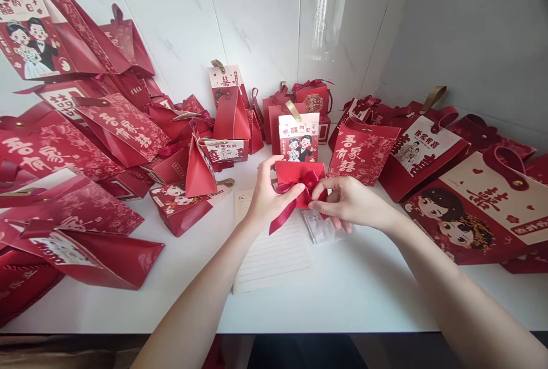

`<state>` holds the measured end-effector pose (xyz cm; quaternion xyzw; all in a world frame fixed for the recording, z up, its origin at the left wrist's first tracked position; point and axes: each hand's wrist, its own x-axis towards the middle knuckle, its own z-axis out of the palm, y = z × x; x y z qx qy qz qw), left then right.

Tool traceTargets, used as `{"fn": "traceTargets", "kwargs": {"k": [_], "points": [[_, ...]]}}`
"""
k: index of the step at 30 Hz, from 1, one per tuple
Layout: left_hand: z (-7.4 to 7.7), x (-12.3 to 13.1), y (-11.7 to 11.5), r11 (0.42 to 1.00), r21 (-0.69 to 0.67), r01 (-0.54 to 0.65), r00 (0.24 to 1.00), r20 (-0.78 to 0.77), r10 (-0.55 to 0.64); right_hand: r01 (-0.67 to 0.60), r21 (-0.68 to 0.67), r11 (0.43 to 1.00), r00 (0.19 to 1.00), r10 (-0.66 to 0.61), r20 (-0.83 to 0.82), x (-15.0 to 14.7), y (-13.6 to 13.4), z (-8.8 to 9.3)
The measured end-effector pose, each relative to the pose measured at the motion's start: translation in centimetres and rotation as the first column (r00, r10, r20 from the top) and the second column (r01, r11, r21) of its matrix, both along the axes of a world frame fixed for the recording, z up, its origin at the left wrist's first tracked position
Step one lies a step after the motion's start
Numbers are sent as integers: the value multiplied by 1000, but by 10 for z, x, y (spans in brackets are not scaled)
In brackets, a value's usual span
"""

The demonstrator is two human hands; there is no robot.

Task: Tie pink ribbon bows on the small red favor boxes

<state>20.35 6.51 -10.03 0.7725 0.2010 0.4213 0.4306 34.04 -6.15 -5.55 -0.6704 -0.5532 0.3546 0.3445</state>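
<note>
Between my hands is a small red gift box point(295, 171) with a dark red ribbon point(311, 178) tied in a bow across its front. My left hand point(268, 192) grips the box by its left side, the thumb pressing near the knot. With thumb and forefinger pinched, my right hand point(342, 200) holds the ribbon at the bow's right side. One ribbon tail hangs down at the left. Below lies a lined paper pad point(269, 260), and a small clear packet point(319, 226) rests partly under my right hand.
Red printed gift boxes crowd the white table point(342, 300): a tall pile point(115, 123) at left, several along the tiled wall point(257, 9), and more at right, including a large one with cartoon faces point(479, 209). A tilted red box point(199, 166) stands left of my hands.
</note>
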Motion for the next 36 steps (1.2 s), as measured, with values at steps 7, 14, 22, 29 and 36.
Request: {"fn": "traceTargets", "kwargs": {"k": [7,14,22,29,36], "points": [[2,0,-2,1000,-1,-6,1000,-2,6,-8,7,1000,1000,8,-18,7,-2,0],[3,0,-1,999,20,-27,1000,-11,28,-43,71,997,997,39,61,11,-1,-1],[2,1,0,999,33,-41,999,-25,42,-89,114,990,989,73,132,17,-1,-5],[1,1,-2,1000,20,2,1000,9,-2,156,313,937,957,-222,188,9,2,-6],[-7,6,-12,1000,-28,6,984,177,-1,196,461,865,921,-324,216,-2,10,-18]]}}
